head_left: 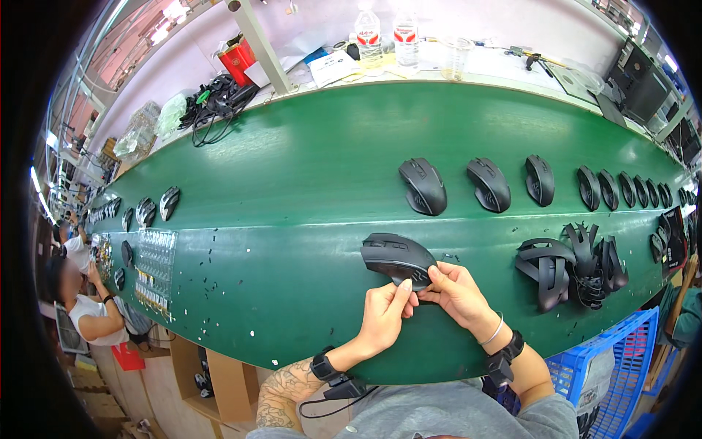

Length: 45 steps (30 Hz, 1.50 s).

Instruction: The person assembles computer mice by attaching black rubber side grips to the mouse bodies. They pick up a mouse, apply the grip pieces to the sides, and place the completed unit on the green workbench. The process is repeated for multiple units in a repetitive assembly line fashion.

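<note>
A black computer mouse (395, 256) is tilted between my two hands, just above the green workbench. My left hand (385, 314) pinches its lower edge with thumb and fingers. At the mouse's right end, my right hand (457, 293) grips it, the thumb pressed on its side. The fingertips beneath the mouse are partly hidden. Beyond my hands, a row of finished-looking black mice (424, 186) runs along the bench to the right. Nearer on the right lies a pile of black plastic mouse shells (545, 271).
Clear plastic trays of small parts (156, 263) lie at the left, near more mice (146, 212). Black scraps dot the green bench (292, 168). Bottles (368, 40) and a tangle of cables (219, 102) sit behind. A blue crate (607, 373) stands at right; another person (95, 314) sits left.
</note>
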Motion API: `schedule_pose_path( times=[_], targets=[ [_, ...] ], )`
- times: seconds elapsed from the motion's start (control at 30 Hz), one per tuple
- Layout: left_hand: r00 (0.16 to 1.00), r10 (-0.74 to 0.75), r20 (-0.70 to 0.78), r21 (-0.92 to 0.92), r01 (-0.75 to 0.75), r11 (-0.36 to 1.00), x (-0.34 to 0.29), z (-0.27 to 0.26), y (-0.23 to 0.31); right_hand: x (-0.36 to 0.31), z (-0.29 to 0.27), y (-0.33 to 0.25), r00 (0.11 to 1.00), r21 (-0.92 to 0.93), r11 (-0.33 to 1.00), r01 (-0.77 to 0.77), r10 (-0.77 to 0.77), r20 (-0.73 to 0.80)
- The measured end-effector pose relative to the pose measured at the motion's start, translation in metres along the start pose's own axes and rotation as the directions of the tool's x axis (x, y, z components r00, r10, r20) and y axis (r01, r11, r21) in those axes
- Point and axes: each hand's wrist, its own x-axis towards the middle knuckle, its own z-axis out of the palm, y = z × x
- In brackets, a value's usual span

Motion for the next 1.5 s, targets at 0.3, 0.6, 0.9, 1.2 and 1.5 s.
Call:
schedule_pose_path(
  times=[0.3,0.6,0.9,1.2,1.5],
  targets=[
    [0.995,0.091,-0.04,0.109,-0.087,0.99,-0.003,0.003,0.004,0.002,-0.011,0.006,0.996,0.068,0.998,0.009,-0.015,0.087],
    [0.999,-0.023,-0.043,-0.101,0.019,0.995,0.009,-0.004,0.004,-0.001,-0.009,-0.01,0.99,-0.232,0.963,0.138,-0.142,-0.001],
    [0.897,-0.293,0.331,-0.166,0.361,0.918,0.107,-0.112,0.029,-0.049,-0.049,-0.084,0.69,-0.909,-0.301,-0.289,-0.724,0.021],
    [0.876,-0.458,0.149,0.233,0.419,0.877,0.154,-0.16,0.044,-0.072,-0.084,-0.123,0.919,-0.904,-0.341,-0.257,-0.376,-0.12],
    [0.962,0.195,-0.194,0.614,-0.036,0.788,0.12,-0.115,0.027,-0.07,-0.083,-0.121,0.85,-0.784,-0.549,-0.288,-0.524,0.055]
  ],
)
